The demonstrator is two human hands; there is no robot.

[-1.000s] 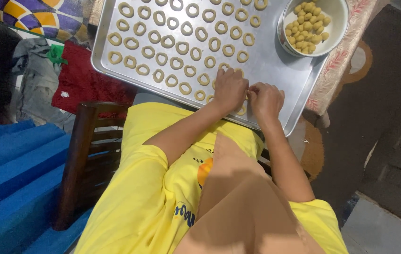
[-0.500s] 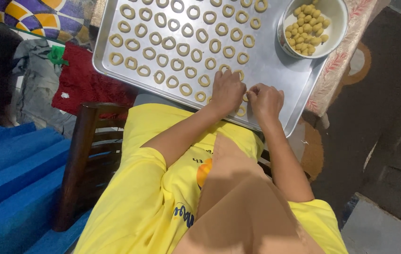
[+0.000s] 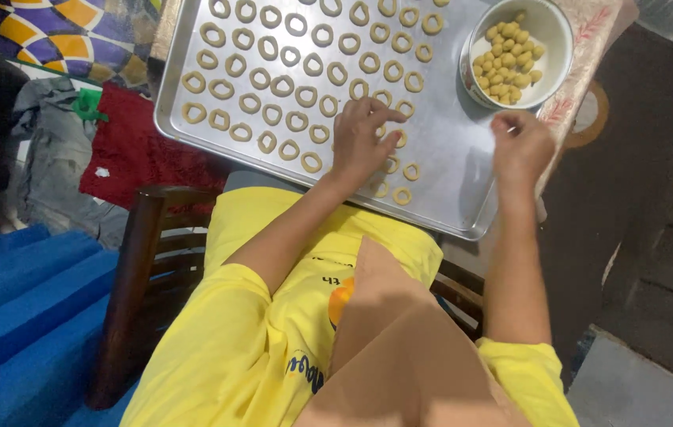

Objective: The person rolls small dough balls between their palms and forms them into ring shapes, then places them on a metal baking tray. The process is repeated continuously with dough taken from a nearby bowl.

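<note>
While the head view is looking straight down, the left hand (image 3: pixel 360 138) is resting palm-down on the metal baking tray (image 3: pixel 447 158), fingers spread flat over the near rows of dough rings (image 3: pixel 297 121). Its grip is spread, pinching nothing visible; fingertips are touching or covering a couple of rings near the tray's middle. A few more rings are lying just right of and nearer than that hand, close to the tray's near edge.

The right hand (image 3: pixel 520 146) is hovering over the tray's right edge, just nearer than the white bowl (image 3: pixel 558 55). Its fingers are curling inward with thumb and fingertips drawn together; cannot tell whether anything is pinched between them.

The bowl is sitting at the tray's far right corner, holding small yellowish dough balls (image 3: pixel 510 59). Rings are filling the tray in neat rows from the far left toward the middle; the right part of the tray near the bowl is showing bare metal.

The tray is lying on a desk with a patterned cloth (image 3: pixel 589 87) showing at the right edge. The person is wearing a yellow shirt (image 3: pixel 257 332) and sitting on a dark wooden chair (image 3: pixel 127 300). A red cloth (image 3: pixel 139 158) is lying to the left below the tray, blue fabric (image 3: pixel 20 316) further near-left.
</note>
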